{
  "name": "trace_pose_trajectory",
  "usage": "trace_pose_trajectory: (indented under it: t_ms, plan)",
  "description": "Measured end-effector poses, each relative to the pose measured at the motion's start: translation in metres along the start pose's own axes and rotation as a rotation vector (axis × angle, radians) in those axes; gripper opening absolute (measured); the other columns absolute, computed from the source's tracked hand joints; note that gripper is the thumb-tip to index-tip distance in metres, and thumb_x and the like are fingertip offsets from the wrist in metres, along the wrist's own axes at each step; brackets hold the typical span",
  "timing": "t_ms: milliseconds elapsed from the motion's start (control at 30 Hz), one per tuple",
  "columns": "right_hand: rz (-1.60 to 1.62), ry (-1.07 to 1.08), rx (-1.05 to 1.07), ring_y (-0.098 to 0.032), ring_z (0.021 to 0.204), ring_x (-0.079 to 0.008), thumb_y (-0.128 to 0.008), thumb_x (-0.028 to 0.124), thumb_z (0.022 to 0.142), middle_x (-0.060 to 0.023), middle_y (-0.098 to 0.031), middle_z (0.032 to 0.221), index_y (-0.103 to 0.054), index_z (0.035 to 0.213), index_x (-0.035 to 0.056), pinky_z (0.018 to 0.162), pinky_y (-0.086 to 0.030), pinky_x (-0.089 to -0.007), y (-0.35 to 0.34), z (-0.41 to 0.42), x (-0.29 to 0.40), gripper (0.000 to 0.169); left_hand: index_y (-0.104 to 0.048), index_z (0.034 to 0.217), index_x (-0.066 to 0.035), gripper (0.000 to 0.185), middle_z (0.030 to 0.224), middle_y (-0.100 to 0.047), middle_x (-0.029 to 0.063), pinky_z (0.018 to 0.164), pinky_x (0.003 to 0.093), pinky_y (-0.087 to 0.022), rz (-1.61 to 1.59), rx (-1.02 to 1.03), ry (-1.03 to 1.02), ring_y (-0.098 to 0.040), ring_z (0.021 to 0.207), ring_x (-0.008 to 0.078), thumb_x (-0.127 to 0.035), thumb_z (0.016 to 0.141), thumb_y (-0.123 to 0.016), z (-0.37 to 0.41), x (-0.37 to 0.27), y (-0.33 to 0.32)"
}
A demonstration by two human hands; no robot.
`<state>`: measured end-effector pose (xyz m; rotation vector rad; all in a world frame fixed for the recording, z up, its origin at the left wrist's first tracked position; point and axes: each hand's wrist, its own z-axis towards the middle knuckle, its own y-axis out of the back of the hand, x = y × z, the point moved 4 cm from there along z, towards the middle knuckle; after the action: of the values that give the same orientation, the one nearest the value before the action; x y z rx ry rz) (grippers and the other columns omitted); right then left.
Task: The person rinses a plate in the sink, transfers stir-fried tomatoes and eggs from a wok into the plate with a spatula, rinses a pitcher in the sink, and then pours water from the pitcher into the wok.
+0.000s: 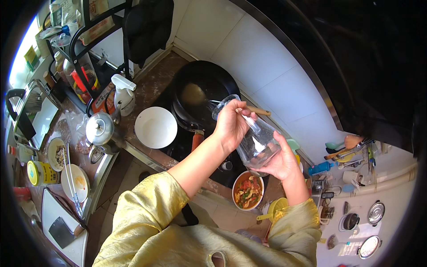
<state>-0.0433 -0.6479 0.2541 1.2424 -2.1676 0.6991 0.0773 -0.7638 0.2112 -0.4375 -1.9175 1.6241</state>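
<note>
My left hand (232, 125) is closed round the neck of a clear glass carafe (255, 143), near its flared mouth. With my right hand (283, 162) I cup the carafe's base from below. The carafe is tilted, its mouth towards the upper left, beside the black wok (206, 75) on the stove. A pale patch shows inside the wok, and a utensil with a wooden handle (259, 110) passes behind the carafe. Left of the wok is a white bowl (156, 127). Below the carafe stands a bowl of cooked food with red and green pieces (248, 192).
A metal kettle (101, 130) and a white spray bottle (124, 96) stand at left, under a black rack. A cleaver (63, 232) lies on a white board at lower left, near bowls with chopsticks (71, 180). A yellow strainer (277, 207) is at lower right. A dark range hood overhangs the upper right.
</note>
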Motion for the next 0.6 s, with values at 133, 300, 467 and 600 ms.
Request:
trace_pose_trajectory:
  t_ms: [133,300,467,600]
  plan:
    - [-0.062,0.024,-0.038,-0.052,0.106,-0.0372,-0.072,0.052,0.073,-0.0145,-0.053,0.114,-0.047,0.126,0.0121,0.094,-0.036,-0.0668,-0.001,-0.002,0.012,0.071,-0.044,0.073,-0.006,0.016,0.065,-0.042,0.0018,0.071,0.0351,-0.048,-0.081,0.028,-0.009,-0.043,0.06,0.0129,-0.007,0.089,-0.048,0.002,-0.002,0.0]
    - [-0.097,0.026,-0.079,-0.052,0.108,-0.037,-0.072,0.052,0.074,-0.0148,-0.053,0.115,-0.047,0.126,0.0119,0.094,-0.036,-0.0662,0.003,-0.003,0.017,0.07,-0.047,0.076,-0.005,0.016,0.065,-0.042,0.0021,0.071,0.0352,-0.048,-0.132,0.08,-0.01,-0.044,0.059,0.0134,-0.009,0.092,-0.046,0.0,-0.002,-0.003]
    - [-0.104,0.024,-0.091,-0.051,0.108,-0.0385,-0.073,0.052,0.072,-0.0154,-0.051,0.117,-0.045,0.128,0.0144,0.094,-0.036,-0.0651,0.007,-0.007,0.017,0.073,-0.048,0.077,-0.005,0.016,0.065,-0.044,0.0024,0.071,0.0352,-0.048,-0.129,0.071,-0.007,-0.044,0.059,0.0133,-0.009,0.092,-0.046,-0.001,0.004,-0.003]
    - [-0.052,0.042,-0.071,-0.053,0.103,-0.0392,-0.071,0.052,0.074,-0.0145,-0.052,0.114,-0.048,0.125,0.0149,0.093,-0.039,-0.0638,0.015,-0.007,0.009,0.067,-0.048,0.077,-0.005,0.016,0.066,-0.045,0.002,0.07,0.0339,-0.048,-0.07,0.076,0.002,-0.045,0.059,0.0129,-0.009,0.093,-0.046,-0.003,0.01,-0.005]
